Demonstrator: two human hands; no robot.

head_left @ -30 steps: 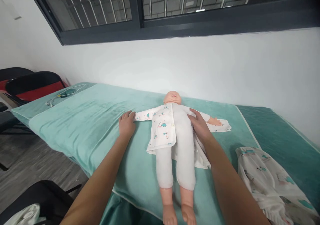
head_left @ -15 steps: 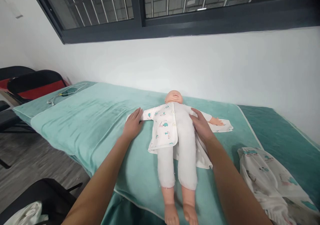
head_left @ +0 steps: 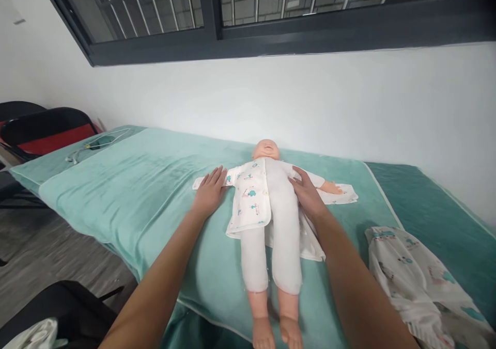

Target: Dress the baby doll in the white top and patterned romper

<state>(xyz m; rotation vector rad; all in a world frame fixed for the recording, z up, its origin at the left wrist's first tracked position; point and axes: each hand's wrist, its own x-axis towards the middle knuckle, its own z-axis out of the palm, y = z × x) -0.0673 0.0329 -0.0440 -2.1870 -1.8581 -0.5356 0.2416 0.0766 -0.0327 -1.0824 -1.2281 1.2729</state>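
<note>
A baby doll (head_left: 285, 204) with a white padded body lies on its back, head toward the wall. A white printed baby shirt (head_left: 250, 199) covers one half of its chest, and that sleeve runs out to the left. My left hand (head_left: 211, 189) rests flat over this sleeve, fingers stretched out. On the other side, the doll's bare hand (head_left: 331, 187) lies on top of the shirt's other sleeve (head_left: 346, 194). My right hand (head_left: 308, 194) touches the doll's side below that arm, its fingers extended and apart; some fingertips are hard to see. Part of the shirt spreads under the doll.
White printed baby trousers (head_left: 418, 282) lie at the right on the green covered bed (head_left: 116, 184). A cord (head_left: 96, 143) rests at the far left end. Black and red chairs (head_left: 50, 129) stand left; another black chair (head_left: 73, 307) is near me.
The view has shifted slightly to the right. My left hand has slid a little inward along the sleeve, showing more of the cuff. My right hand stays at the doll's side.
</note>
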